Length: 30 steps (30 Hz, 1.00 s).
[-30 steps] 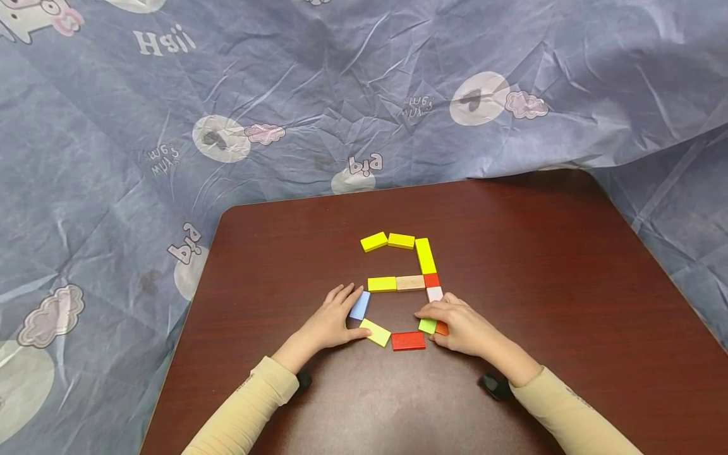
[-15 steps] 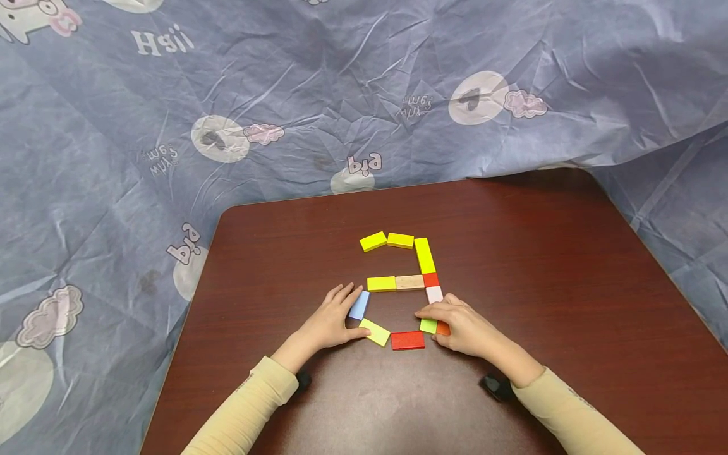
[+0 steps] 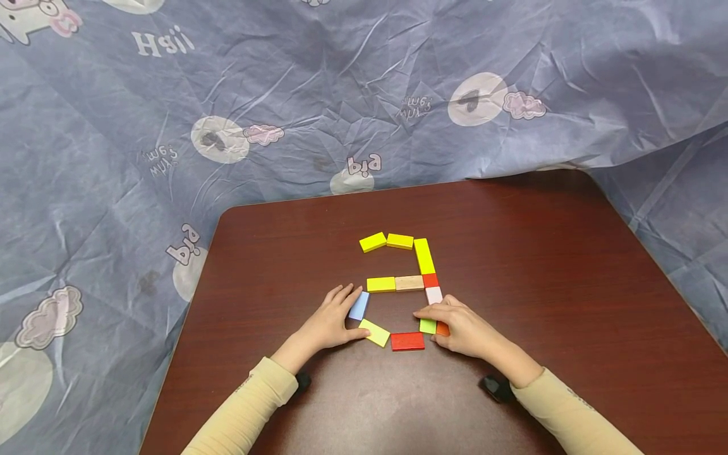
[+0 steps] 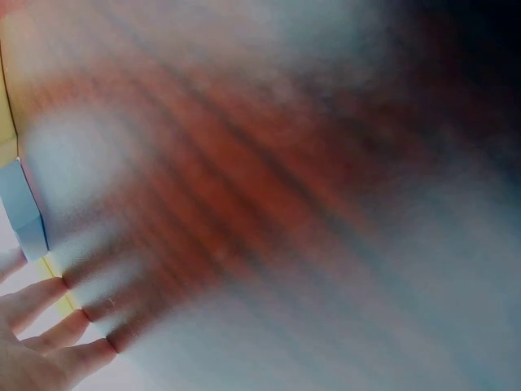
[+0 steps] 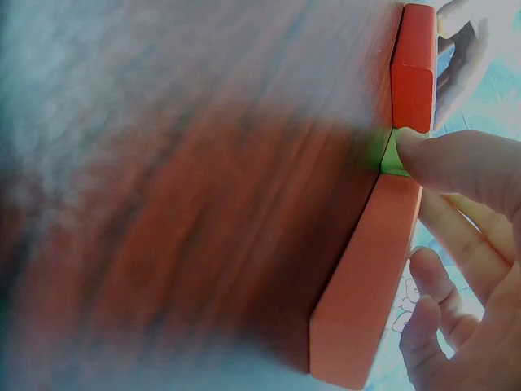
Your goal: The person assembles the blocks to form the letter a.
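Observation:
In the head view, my right hand (image 3: 463, 325) pinches a small green block (image 3: 428, 326) between thumb and index finger. An orange block (image 3: 442, 328) lies against the green one, partly under the hand; the right wrist view shows the thumb on the green block (image 5: 394, 155), between a red block (image 5: 413, 98) and the orange block (image 5: 366, 277). My left hand (image 3: 327, 321) has its fingers spread, with fingertips at a blue block (image 3: 359, 306) and the thumb touching a pale yellow block (image 3: 375, 333). The left wrist view catches those fingers (image 4: 49, 330) beside the blue block (image 4: 23, 208).
Behind the hands, yellow blocks (image 3: 400, 241), a plain wooden block (image 3: 409, 283), a small red block (image 3: 430, 280) and a pinkish-white block (image 3: 434, 294) continue the figure. The brown table (image 3: 273, 253) meets a patterned blue-grey cloth (image 3: 318, 95) at its back and sides.
The green and orange blocks have shifted very slightly to the right with my right hand. My left hand and the other blocks look the same.

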Tool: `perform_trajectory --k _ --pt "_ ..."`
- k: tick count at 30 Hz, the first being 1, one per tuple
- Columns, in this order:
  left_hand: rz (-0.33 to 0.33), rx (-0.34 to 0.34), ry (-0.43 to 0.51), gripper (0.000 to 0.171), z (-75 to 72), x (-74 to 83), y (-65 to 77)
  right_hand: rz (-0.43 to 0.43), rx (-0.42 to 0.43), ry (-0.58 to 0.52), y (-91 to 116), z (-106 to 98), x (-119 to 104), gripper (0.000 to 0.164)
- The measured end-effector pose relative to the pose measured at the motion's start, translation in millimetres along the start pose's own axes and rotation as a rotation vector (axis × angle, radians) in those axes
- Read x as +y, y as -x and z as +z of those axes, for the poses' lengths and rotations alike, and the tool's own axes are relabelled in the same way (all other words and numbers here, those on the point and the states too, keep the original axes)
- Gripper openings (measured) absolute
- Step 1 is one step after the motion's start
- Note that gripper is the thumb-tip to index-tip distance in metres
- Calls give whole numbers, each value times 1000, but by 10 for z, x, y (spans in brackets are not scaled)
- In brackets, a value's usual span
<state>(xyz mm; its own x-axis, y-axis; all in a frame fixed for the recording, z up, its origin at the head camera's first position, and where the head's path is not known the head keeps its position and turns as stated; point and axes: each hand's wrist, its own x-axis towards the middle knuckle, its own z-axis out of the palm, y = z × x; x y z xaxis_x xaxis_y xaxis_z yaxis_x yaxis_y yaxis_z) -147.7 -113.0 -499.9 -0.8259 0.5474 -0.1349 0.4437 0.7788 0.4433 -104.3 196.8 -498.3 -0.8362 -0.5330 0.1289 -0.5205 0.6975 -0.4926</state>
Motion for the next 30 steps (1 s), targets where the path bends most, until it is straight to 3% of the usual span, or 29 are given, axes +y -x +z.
perform_trajectory --k 11,18,24,30 --pt "-3 -3 7 94 -9 9 6 9 19 -6 8 0 -4 48" --pt "-4 -3 8 94 -21 16 8 45 74 -5 22 -91 0 48" --pt "-7 -9 7 94 -22 23 7 42 151 52 146 -131 26 39" --pt "-7 -5 9 94 -17 14 6 125 131 87 316 -137 40 41"
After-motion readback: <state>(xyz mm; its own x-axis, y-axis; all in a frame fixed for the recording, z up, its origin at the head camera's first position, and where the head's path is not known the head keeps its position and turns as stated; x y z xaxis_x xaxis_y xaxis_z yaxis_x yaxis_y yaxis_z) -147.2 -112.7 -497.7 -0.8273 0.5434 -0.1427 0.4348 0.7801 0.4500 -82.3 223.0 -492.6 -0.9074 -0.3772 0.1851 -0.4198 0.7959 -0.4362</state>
